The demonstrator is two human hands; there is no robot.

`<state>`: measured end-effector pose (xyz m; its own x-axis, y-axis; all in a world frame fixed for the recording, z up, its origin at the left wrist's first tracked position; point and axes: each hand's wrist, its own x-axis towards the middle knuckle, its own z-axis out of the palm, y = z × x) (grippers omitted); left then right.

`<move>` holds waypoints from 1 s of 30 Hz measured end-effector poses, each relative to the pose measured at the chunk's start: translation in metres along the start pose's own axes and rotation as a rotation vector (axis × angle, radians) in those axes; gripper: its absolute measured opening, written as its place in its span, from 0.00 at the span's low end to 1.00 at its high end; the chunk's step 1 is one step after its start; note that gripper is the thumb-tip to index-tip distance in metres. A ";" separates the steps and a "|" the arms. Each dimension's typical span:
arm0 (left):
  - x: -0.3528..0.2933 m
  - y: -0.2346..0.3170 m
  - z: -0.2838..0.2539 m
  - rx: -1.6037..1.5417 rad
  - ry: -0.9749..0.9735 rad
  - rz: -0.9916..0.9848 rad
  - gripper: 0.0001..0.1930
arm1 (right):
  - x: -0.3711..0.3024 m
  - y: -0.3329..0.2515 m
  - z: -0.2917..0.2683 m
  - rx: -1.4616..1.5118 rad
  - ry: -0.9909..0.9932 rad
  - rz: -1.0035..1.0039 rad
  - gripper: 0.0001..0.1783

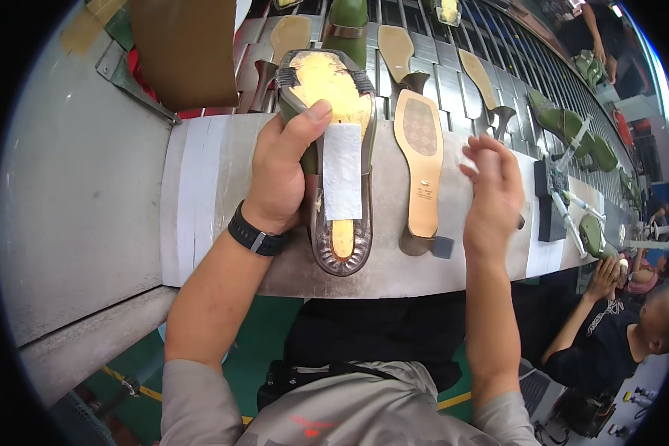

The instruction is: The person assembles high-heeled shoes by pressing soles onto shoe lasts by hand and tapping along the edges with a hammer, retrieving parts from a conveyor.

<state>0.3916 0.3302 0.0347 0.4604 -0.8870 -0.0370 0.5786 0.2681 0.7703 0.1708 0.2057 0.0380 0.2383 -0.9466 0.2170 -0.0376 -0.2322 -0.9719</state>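
My left hand [279,175] grips a green and brown shoe [334,82], bottom side up, with the thumb pressed on its yellowish underside. A white rectangular patch [342,171] lies along the shoe's middle, and the brown edge is gathered in pleats around the heel end. Just right of it, a tan sole with an attached heel [424,197] rests on the worktable. My right hand [492,189] is raised to the right of that sole, its fingers loosely bent and slightly blurred. Nothing shows between them.
Beyond the worktable [297,279] runs a slatted metal conveyor [446,56] carrying more heeled soles [394,50] and green shoes [347,33]. A dark holder [550,201] with syringe-like tubes stands at the right. A grey metal panel [89,171] borders the left. A co-worker [602,327] sits at the right.
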 end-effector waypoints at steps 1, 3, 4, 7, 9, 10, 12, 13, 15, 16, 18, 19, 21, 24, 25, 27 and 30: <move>-0.001 0.000 -0.002 0.030 0.021 0.007 0.24 | -0.010 -0.018 0.002 0.266 -0.104 0.120 0.21; 0.001 -0.002 0.000 -0.009 0.012 0.001 0.24 | -0.038 -0.024 -0.003 0.484 -0.328 0.223 0.20; 0.002 -0.002 0.000 -0.038 0.006 -0.002 0.23 | -0.054 -0.012 -0.002 0.447 -0.466 0.211 0.21; -0.001 -0.001 -0.004 -0.026 0.014 0.016 0.23 | -0.083 -0.009 0.015 0.125 -0.359 -0.192 0.23; -0.001 -0.003 -0.003 0.013 0.016 0.030 0.24 | -0.069 -0.008 0.008 0.155 -0.374 -0.037 0.24; 0.000 -0.003 -0.003 0.042 0.020 0.044 0.25 | -0.057 -0.006 0.004 0.175 -0.394 0.119 0.25; 0.000 -0.005 -0.006 0.071 0.004 0.047 0.27 | -0.032 -0.002 0.005 0.550 -0.315 0.460 0.30; -0.001 -0.005 -0.010 0.096 -0.003 0.049 0.28 | -0.032 -0.008 0.001 0.478 -0.351 0.311 0.29; 0.003 -0.006 -0.016 0.082 -0.050 0.043 0.30 | -0.043 -0.015 -0.010 0.343 -0.412 0.090 0.25; 0.003 -0.007 -0.017 0.065 -0.098 0.040 0.31 | -0.052 -0.009 -0.005 0.241 -0.388 0.300 0.22; 0.002 -0.005 -0.010 0.132 -0.055 0.066 0.32 | -0.053 -0.005 -0.008 0.365 -0.344 0.331 0.19; 0.002 -0.005 -0.007 0.194 -0.011 0.096 0.33 | -0.051 -0.004 -0.008 0.369 -0.341 0.333 0.19; 0.003 -0.008 -0.010 0.159 0.007 0.089 0.34 | -0.051 -0.006 -0.006 0.383 -0.406 0.336 0.19; 0.003 -0.009 -0.012 0.127 0.029 0.086 0.36 | -0.050 -0.008 -0.002 0.367 -0.399 0.333 0.19; 0.003 -0.008 -0.011 0.132 0.030 0.087 0.37 | -0.049 -0.011 0.000 0.368 -0.398 0.338 0.19; 0.001 -0.008 -0.013 0.158 0.037 0.086 0.38 | -0.047 -0.015 0.002 0.293 -0.398 0.390 0.18; -0.002 -0.006 -0.012 0.212 0.044 0.095 0.40 | -0.049 -0.012 0.000 0.301 -0.385 0.411 0.18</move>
<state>0.3949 0.3349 0.0225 0.5377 -0.8430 0.0180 0.3792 0.2608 0.8878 0.1600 0.2552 0.0394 0.5963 -0.7839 -0.1731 0.0603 0.2587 -0.9641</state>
